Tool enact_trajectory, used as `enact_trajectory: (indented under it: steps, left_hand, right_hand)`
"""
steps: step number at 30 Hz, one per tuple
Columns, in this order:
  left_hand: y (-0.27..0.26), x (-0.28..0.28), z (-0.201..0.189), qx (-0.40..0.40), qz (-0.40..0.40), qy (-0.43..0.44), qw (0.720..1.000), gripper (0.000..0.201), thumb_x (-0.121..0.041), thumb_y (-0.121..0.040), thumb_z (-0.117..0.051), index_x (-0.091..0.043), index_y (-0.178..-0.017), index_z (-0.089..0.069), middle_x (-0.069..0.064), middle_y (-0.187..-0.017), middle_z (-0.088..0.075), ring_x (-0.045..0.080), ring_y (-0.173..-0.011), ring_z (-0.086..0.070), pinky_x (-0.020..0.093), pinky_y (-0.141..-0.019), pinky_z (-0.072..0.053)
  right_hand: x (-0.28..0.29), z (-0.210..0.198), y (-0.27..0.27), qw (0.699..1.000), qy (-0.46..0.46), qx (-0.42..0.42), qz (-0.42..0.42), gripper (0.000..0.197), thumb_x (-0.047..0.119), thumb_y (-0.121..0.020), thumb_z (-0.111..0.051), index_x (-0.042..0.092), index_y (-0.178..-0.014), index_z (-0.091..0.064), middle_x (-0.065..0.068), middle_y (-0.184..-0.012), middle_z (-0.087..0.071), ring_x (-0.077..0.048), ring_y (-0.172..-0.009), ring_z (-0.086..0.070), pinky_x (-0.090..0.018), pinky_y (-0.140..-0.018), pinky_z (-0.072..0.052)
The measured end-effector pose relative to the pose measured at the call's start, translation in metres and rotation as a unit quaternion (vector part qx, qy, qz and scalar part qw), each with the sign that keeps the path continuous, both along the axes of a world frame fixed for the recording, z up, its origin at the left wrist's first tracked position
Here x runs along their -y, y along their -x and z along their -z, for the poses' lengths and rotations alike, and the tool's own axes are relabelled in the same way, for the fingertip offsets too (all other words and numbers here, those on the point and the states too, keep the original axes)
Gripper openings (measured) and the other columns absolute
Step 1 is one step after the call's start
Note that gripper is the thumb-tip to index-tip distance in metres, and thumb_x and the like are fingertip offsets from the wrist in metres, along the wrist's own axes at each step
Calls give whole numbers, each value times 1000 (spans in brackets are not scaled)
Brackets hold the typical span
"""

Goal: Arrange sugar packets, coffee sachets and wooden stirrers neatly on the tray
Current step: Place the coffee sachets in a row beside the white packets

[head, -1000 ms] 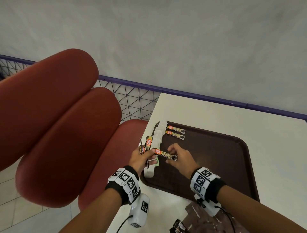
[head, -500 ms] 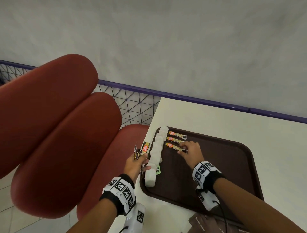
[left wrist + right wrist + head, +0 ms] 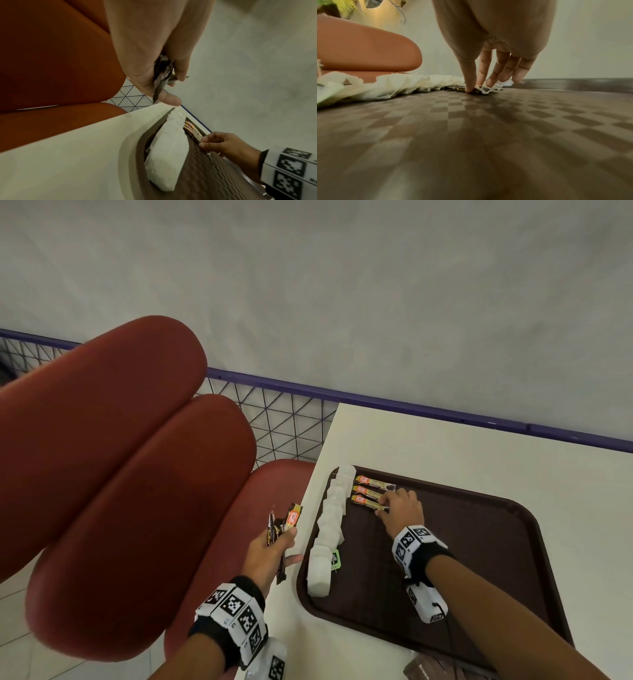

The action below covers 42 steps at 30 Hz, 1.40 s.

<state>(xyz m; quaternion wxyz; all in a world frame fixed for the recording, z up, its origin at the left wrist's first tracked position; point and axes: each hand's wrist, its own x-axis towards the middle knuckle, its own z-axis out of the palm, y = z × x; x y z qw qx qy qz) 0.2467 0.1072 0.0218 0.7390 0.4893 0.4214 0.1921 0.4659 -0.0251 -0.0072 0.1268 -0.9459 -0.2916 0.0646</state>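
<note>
Right hand [image 3: 401, 508] fingers [image 3: 471, 83] straight, pressing nearest of three sachets [image 3: 368, 503] on tray [image 3: 479, 559], white packets [image 3: 329, 518] just left of fingertips, left hand [image 3: 270, 553] gripping spare sachets [image 3: 284, 525] off worktop [image 3: 513, 460] edge.

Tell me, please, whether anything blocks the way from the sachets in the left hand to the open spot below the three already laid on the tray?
Only the row of white packets along the tray rim lies between the left hand with its coffee sachets and that spot. It is low, so it looks easy to pass over. The right hand rests at the third sachet.
</note>
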Motion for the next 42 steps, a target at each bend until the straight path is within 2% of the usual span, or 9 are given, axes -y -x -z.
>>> enact_trajectory:
  steps: [4,8,16,20,24,29,35,38,42]
  left_hand:
    - [0,1,-1,-6,5,11,1000,8,-13,-87,-63,-8,-94,-63,14,-93,-55,22,-92,-55,22,-56,-57]
    - [0,4,-4,-3,25,19,999,14,-14,-88,-62,-9,-101,-62,11,-94,-58,19,-88,-60,27,-64,-59]
    - [-3,13,-11,11,37,12,999,14,-9,-89,-60,-5,-103,-61,8,-95,-60,19,-91,-58,22,-57,-57]
    - [-7,18,-11,1,51,2,999,8,-4,-88,-61,-5,-95,-62,8,-92,-62,16,-81,-59,22,-59,-58]
    - [-14,23,-12,-8,63,-14,998,17,-3,-86,-62,1,-103,-62,11,-97,-62,18,-83,-58,23,-61,-59]
    - [-20,35,-17,3,70,-13,997,21,-1,-87,-61,4,-107,-62,8,-91,-65,14,-75,-62,23,-62,-58]
    - [-20,48,-21,24,109,10,994,22,-5,-89,-59,0,-111,-62,8,-91,-67,16,-82,-63,32,-75,-58]
    - [-19,51,-23,13,128,11,992,24,-5,-90,-57,-3,-113,-62,6,-86,-65,17,-81,-60,28,-64,-59]
    - [-14,47,-26,-14,124,-7,992,21,-7,-90,-58,-9,-111,-61,6,-89,-64,18,-75,-61,22,-50,-52]
  right_hand:
    - [-2,0,-2,1000,1,7,-1,26,27,-88,-59,17,-112,-57,-5,-122,-53,-24,-116,-42,-33,-95,-36]
    - [-2,-1,-3,1000,0,9,1,27,28,-87,-59,17,-112,-57,-5,-122,-53,-24,-116,-42,-32,-95,-35]
    - [3,-9,9,995,-101,-14,-15,26,29,-87,-59,14,-109,-59,-3,-115,-56,-22,-112,-44,-33,-91,-36]
    - [5,-19,24,974,-189,-84,-98,19,27,-87,-60,16,-102,-61,-1,-95,-60,-15,-94,-49,-31,-84,-41]
    - [5,-36,46,944,-234,-169,-157,19,26,-89,-59,16,-104,-62,4,-86,-58,-1,-70,-43,-11,-66,-34]
    - [8,-48,76,908,-242,-306,-150,15,25,-90,-57,11,-96,-61,7,-82,-58,1,-68,-49,-8,-65,-40]
    - [10,-46,90,881,-305,-350,-90,11,17,-91,-56,13,-81,-54,1,-78,-57,-7,-70,-50,-11,-65,-40]
    - [11,-48,89,861,-348,-370,-23,20,10,-93,-51,17,-74,-48,3,-70,-52,-8,-63,-47,-10,-56,-39]
    - [13,-55,83,840,-372,-394,29,8,11,-95,-47,6,-88,-49,-1,-71,-53,-10,-61,-53,-9,-51,-42]
